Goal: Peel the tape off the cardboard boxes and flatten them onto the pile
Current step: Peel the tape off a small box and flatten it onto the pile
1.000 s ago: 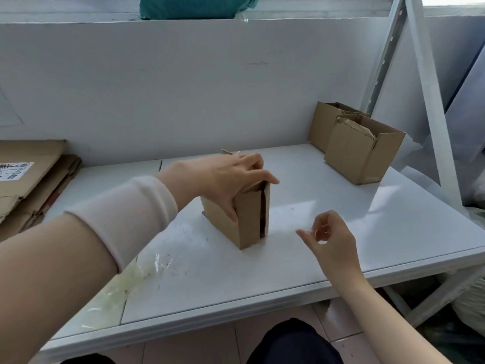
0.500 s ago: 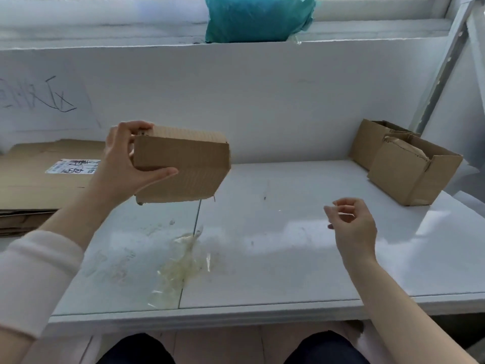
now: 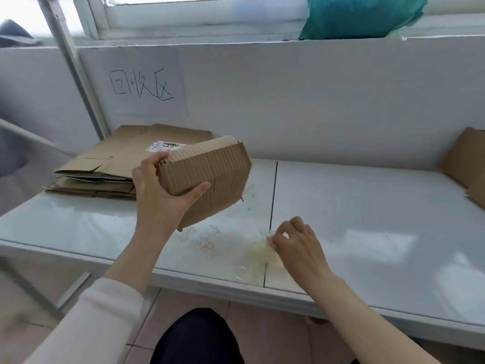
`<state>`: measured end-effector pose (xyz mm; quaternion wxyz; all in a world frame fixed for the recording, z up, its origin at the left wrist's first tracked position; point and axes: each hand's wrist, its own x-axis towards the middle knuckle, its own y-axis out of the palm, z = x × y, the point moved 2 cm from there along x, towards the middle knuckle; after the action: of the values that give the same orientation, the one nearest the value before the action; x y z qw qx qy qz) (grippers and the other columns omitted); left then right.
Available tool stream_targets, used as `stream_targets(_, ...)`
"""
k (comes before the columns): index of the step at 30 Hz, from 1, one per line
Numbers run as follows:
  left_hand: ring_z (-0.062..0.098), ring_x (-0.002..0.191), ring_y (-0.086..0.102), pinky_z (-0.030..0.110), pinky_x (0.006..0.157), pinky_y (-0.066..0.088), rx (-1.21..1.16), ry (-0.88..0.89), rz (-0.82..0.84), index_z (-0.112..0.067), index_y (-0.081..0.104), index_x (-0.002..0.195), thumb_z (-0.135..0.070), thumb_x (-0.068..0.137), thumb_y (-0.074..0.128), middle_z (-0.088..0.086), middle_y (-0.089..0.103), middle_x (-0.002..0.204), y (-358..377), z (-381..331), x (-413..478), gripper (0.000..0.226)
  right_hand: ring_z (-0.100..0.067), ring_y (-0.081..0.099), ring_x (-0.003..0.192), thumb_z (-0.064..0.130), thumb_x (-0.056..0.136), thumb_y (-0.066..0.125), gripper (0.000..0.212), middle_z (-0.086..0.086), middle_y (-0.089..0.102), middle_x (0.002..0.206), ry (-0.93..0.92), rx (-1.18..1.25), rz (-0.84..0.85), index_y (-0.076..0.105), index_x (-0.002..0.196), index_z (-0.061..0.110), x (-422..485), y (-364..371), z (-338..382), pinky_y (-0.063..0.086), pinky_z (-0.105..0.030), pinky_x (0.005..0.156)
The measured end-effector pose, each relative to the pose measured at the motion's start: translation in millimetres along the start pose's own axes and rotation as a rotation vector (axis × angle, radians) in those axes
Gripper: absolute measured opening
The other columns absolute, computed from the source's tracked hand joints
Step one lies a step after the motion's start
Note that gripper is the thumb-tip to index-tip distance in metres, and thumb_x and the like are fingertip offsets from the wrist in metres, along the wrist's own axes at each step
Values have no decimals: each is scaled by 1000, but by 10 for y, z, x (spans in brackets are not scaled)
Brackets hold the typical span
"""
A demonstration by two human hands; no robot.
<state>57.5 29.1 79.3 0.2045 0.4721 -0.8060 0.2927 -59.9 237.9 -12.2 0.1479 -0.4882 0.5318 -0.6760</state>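
The glossy white desk [image 3: 367, 206] carries a pile of flattened brown cardboard sheets [image 3: 110, 164] at its back left. Just right of it, a small brown corrugated cardboard box [image 3: 210, 174] hangs tilted in the air. The left grip [image 3: 157, 200] wraps 1 end. The right grip [image 3: 296, 245], fingers curled, meets a crumpled clear tape wad [image 3: 258, 254]; whether it pinches any, I cannot tell. Likely step: stacking. Next, the box needs pressing flat.

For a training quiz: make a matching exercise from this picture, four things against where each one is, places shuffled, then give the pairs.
1 cardboard box
2 flattened pile
3 teal bag
4 tape scraps

A window ledge
B held by the left hand, above the table
C table front, at the right hand
D table's far left

Pairs: 1-B, 2-D, 3-A, 4-C
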Motion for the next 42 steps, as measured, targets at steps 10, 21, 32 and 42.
stream_targets(10,15,110,43,43,97,46,-42,-42,3,-23,40,125,-30,59,84,-4,31,118,-107,43,-87,79,-16,52,104,34,89,56,26,8,70,96,410,323,116,60,112,24,65,-220,-351,38,-27,76)
stream_targets(21,17,114,43,37,97,46,-41,-62,7,-24,39,127,-32,58,84,-4,30,119,-187,59,-171,83,-31,60,79,3,55,85,46,-13,60,89,152,-88,26,68,95,18,288,-379,-62,51,-38,64)
stream_targets(32,31,143,3,55,114,19,130,-318,87,-20,5,148,-46,65,76,16,5,154,45,408,-307,112,-18,40,99,19,93,48,37,3,35,113,288,225,75,45,129,17,78,-299,36,42,-35,84)
stream_targets(42,17,107,61,43,93,48,233,616,618,-20,67,114,-29,73,75,-3,68,113,709,-314,-639,43,-22,46,85,7,79,63,6,-3,48,90,137,168,-12,62,83,10,105,-362,159,39,-19,66)
